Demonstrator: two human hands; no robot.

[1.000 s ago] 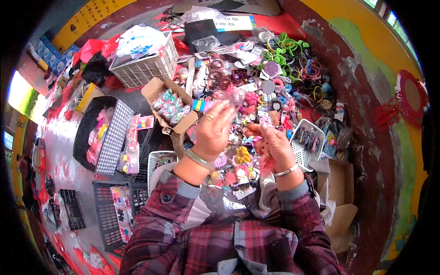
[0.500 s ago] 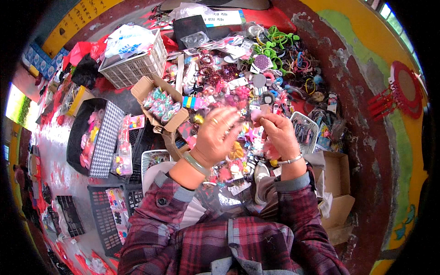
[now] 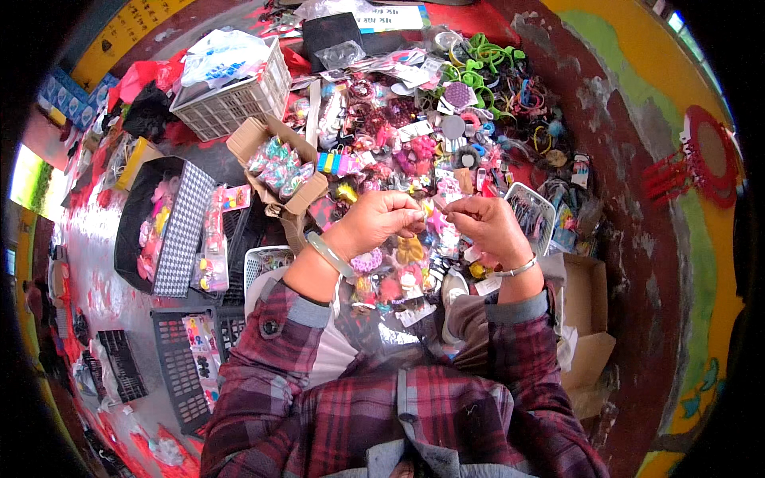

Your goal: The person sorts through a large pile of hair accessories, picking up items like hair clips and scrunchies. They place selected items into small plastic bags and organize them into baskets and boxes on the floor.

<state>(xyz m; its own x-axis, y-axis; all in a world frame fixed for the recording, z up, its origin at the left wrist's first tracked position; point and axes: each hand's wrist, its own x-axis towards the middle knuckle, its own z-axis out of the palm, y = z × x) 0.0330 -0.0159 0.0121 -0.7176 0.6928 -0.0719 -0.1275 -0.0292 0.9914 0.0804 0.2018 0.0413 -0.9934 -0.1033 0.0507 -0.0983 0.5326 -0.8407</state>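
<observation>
My left hand (image 3: 378, 225), with a pale bangle at the wrist, is closed in a pinch. Facing it across a small gap, my right hand (image 3: 484, 226) also pinches, thumb against forefinger. What the fingertips hold is too small to make out. A pale pink piece (image 3: 449, 188) shows just beyond the right fingertips; whether it is held or lies on the pile, I cannot tell. Beneath both hands spreads a heap of colourful hair accessories, among them a pink star-shaped piece (image 3: 437, 221), a mustard-yellow scrunchie (image 3: 409, 248) and a lilac round piece (image 3: 366, 261).
Left of the heap stand a cardboard box (image 3: 309, 196) of wrapped pieces, a houndstooth bin (image 3: 182, 231) and a grey crate (image 3: 233, 113). A white basket (image 3: 550, 205) sits at the right, with an open carton (image 3: 586, 299) nearer me. Green headbands (image 3: 488, 57) lie at the far side.
My left hand has come down from a blurred, loosely spread pose into a pinch near the right hand. The right hand has shifted slightly; the pink piece at its fingertips is less plain now.
</observation>
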